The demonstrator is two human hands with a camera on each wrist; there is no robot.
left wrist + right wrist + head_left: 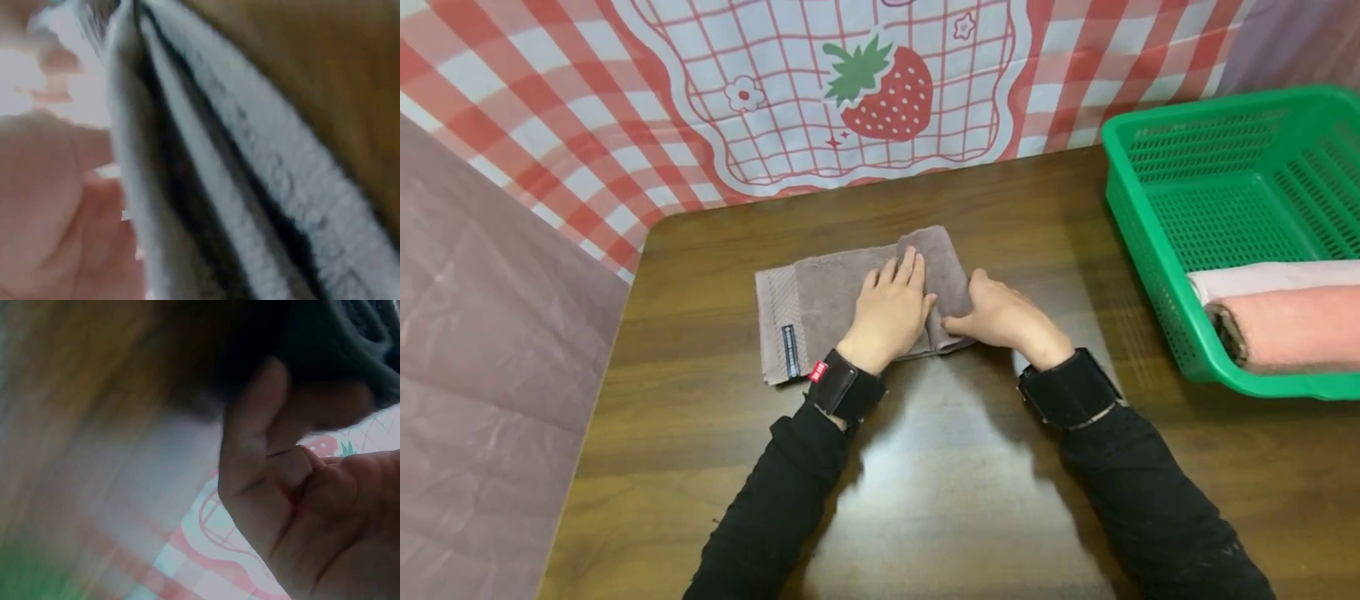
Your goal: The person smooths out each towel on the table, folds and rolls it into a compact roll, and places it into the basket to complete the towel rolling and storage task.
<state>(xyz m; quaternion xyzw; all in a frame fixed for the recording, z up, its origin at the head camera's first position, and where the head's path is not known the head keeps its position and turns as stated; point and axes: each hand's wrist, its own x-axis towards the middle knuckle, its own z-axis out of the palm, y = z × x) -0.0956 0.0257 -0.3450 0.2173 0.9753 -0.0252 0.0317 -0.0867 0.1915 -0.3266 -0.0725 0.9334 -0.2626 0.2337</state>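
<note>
A greyish-mauve towel (831, 292) lies on the wooden table, its right part folded over on top. A woven band and a dark label (791, 350) mark its left end. My left hand (891, 317) rests flat on the towel with its fingers straight, at the fold's left edge. At the towel's right end my right hand (1003, 315) grips the folded edge, thumb on the near side. Several stacked towel layers (300, 169) show close up in the left wrist view. In the right wrist view, curled fingers (253, 431) touch the dark underside of the towel.
On the right stands a green plastic basket (1165, 333) with a rolled pink towel (1300, 329) and a whitish one (1277, 275) behind it. A checked cloth with a strawberry print (887, 96) hangs at the table's (700, 467) back edge.
</note>
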